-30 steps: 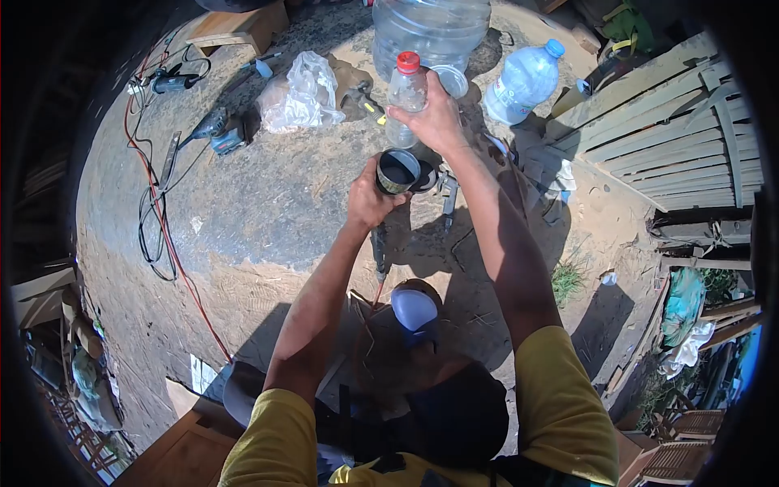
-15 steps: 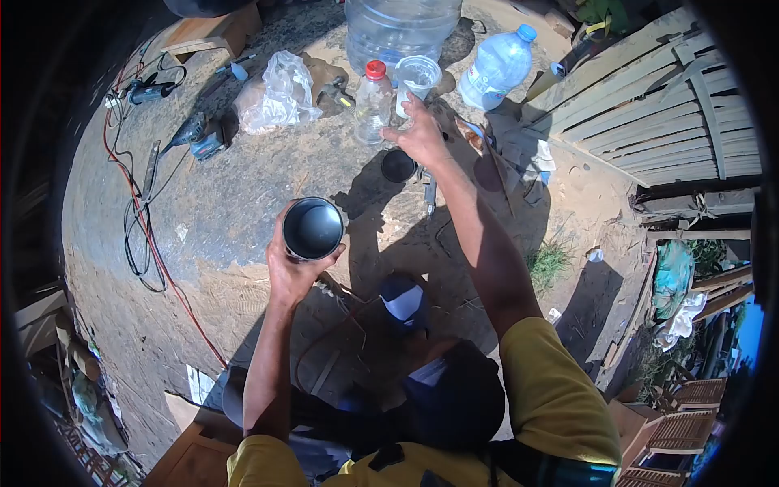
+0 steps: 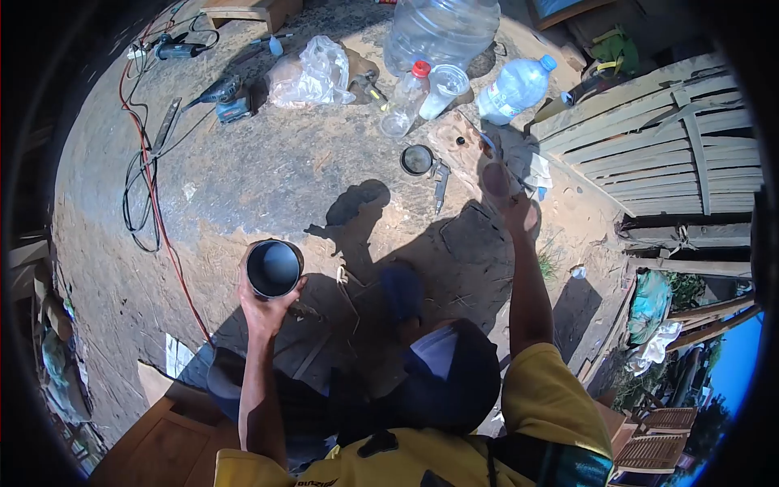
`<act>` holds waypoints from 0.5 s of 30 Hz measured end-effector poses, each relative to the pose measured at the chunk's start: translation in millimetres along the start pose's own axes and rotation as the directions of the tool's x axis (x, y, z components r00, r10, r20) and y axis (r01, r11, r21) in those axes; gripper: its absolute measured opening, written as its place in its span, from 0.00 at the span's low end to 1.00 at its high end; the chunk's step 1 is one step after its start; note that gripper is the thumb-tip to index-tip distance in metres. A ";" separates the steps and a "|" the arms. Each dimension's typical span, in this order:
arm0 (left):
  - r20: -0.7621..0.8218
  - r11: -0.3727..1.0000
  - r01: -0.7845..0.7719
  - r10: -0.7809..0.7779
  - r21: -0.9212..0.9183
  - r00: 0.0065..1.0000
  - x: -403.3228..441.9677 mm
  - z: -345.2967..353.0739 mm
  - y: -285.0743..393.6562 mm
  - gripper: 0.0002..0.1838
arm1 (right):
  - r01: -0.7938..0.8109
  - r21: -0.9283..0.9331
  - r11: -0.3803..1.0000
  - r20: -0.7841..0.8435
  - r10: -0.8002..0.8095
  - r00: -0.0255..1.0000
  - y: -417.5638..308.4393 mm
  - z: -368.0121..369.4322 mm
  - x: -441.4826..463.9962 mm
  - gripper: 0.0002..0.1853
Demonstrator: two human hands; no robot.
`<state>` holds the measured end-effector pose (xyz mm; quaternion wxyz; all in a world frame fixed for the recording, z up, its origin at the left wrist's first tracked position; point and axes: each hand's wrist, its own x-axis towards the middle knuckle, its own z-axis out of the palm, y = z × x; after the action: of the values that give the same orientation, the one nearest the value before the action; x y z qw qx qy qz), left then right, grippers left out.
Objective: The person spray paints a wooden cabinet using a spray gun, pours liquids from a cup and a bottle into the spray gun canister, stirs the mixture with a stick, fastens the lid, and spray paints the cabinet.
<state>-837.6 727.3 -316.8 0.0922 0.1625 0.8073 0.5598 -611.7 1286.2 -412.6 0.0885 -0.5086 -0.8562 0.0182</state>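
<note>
My left hand (image 3: pixel 264 307) is wrapped round a dark, open-topped cup (image 3: pixel 274 269), its pale inside facing me. Low over the ground on the right is my right hand (image 3: pixel 519 213), close to a brownish round disc (image 3: pixel 496 178); its fingers are too shaded to tell their pose or any contact. Beyond it lies a flat piece (image 3: pixel 454 130) with a small dark round thing on it. A small round tin (image 3: pixel 416 160) and an air blow gun (image 3: pixel 441 185) lie to its left. Farther off are a translucent plastic cup (image 3: pixel 446 88) and a red-capped clear bottle (image 3: pixel 406 101).
A bluish water bottle (image 3: pixel 514 91), a large clear jug (image 3: pixel 442 36) and a plastic bag (image 3: pixel 312 77) stand farther back. A blue power tool (image 3: pixel 233 108) and a red cable (image 3: pixel 154 191) lie left. A slatted wooden panel (image 3: pixel 641 138) borders the right.
My right hand has left the translucent cup by the red-capped bottle and come down toward the brownish disc. My left hand still holds the dark cup, now lower and farther left in view.
</note>
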 end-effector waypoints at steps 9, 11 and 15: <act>-0.018 0.998 -0.029 0.028 -0.063 0.999 8.3 -2.0 -0.3 0.53 | 0.024 0.837 0.546 0.217 -0.373 0.902 -146.1 -255.9 -97.3 0.11; -0.001 0.992 -0.106 0.106 -0.065 0.994 8.4 1.2 -4.9 0.52 | -0.085 0.949 0.305 0.231 -0.485 0.844 -173.9 -263.6 -104.3 0.13; 0.024 0.982 -0.150 0.153 -0.113 0.988 4.1 1.3 7.8 0.52 | -0.303 0.951 0.061 0.278 -0.602 0.748 -238.1 -254.2 -122.6 0.12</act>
<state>-839.8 732.4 -309.8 0.0716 0.2273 0.7585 0.6065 -717.8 1049.3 -150.0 0.1157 -0.1640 -0.6299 0.7503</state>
